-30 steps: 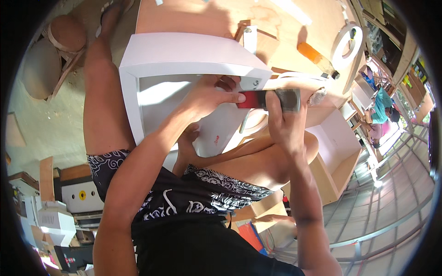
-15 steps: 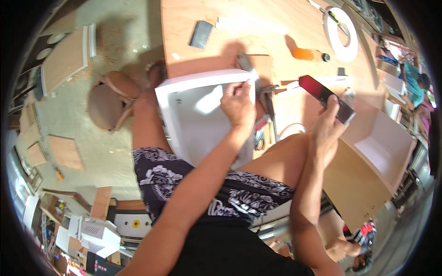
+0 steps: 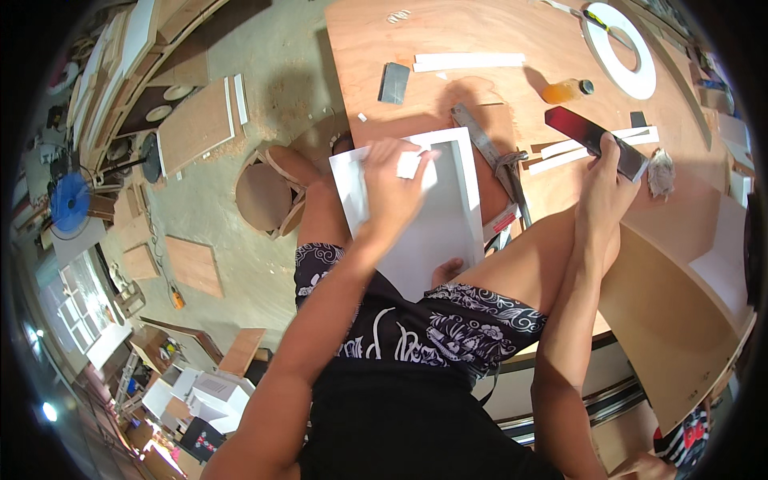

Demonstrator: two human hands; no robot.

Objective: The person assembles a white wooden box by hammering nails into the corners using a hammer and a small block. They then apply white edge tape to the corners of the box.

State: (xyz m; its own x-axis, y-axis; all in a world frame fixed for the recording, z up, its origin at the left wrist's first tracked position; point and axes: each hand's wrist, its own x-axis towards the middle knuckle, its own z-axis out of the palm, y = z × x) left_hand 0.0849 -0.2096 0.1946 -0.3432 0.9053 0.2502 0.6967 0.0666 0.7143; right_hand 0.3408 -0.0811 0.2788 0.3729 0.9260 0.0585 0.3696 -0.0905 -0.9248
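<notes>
The left hand [image 3: 390, 186] reached up from the lower edge with the forearm nearly straight, its palm down and fingers spread over the top rim of a white open box [image 3: 436, 216]. A small white scrap [image 3: 409, 165] sat pinched under its fingertips, so the hand was closed on that piece while pressing the box. The right hand [image 3: 602, 178] stretched out toward two o'clock, the arm crossing above the raised bare knee, fingers wrapped around the near end of a dark red flat tool [image 3: 594, 141].

The box was a shallow white frame with a recessed grey-white floor, tilted slightly clockwise, resting partly on the person's lap and partly against the near edge of the plywood table [image 3: 448, 32], at about twelve o'clock from the knee. The red tool was long and narrow, darker toward its far tip, lying slantwise above the white strips [image 3: 560, 150] on the table. A metal square [image 3: 490, 152] lay just beside the box at its three o'clock side.
</notes>
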